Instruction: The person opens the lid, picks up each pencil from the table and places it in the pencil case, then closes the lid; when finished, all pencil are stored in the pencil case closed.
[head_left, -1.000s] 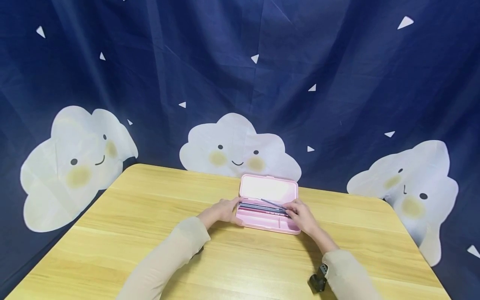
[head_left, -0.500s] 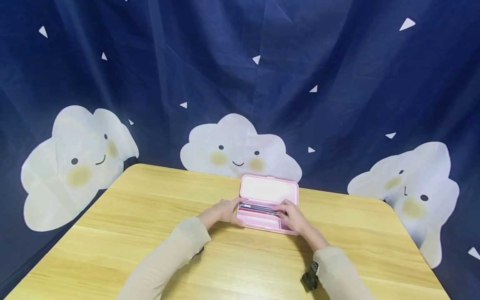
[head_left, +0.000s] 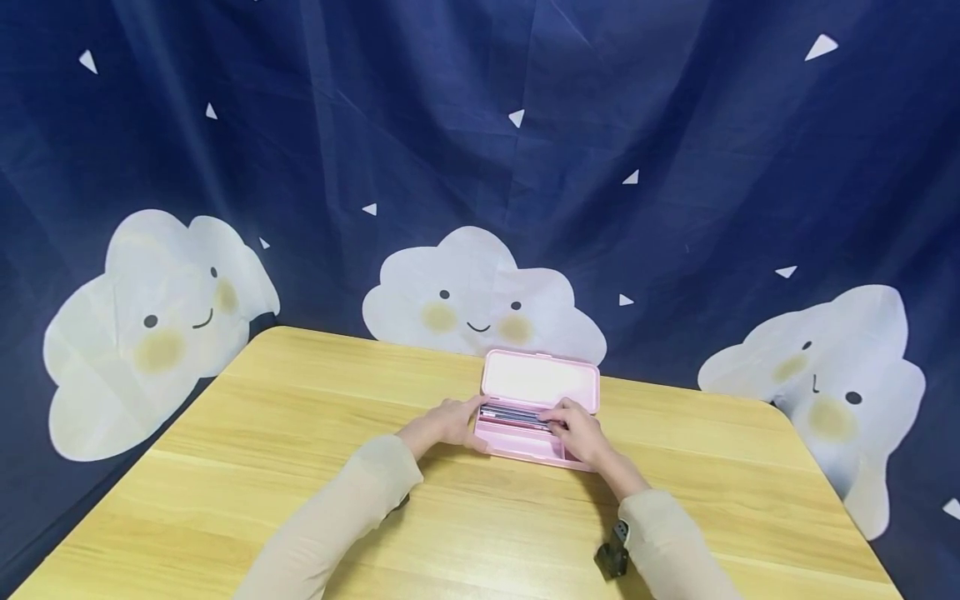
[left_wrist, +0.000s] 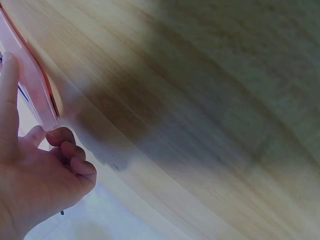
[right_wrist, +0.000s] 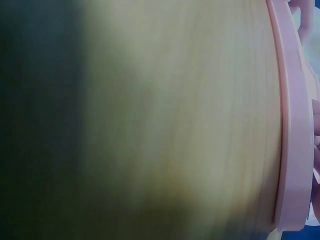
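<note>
A pink pencil case point(head_left: 517, 443) lies open near the far edge of the table, its pale lid point(head_left: 538, 379) tipped back. Several thin dark pencils point(head_left: 512, 414) lie lengthwise in its rear compartment. My left hand point(head_left: 450, 421) grips the left end of the case, thumb at the front and fingers at the back. Bent over the pencils' right ends, my right hand point(head_left: 581, 432) pinches at them with its fingertips, which are partly hidden. In the right wrist view, the case's pink side wall point(right_wrist: 296, 125) shows, with a few finger parts point(right_wrist: 316, 120) at the frame's edge.
The wooden table point(head_left: 225, 467) extends around the case. A dark blue curtain point(head_left: 450, 125) with printed clouds hangs behind the table. A small black device point(head_left: 612, 552) sits by my right sleeve.
My right hand has moved left and down, bringing a pencil that was raised at a slant into the case among the others. My left hand stays at the case's left end.
</note>
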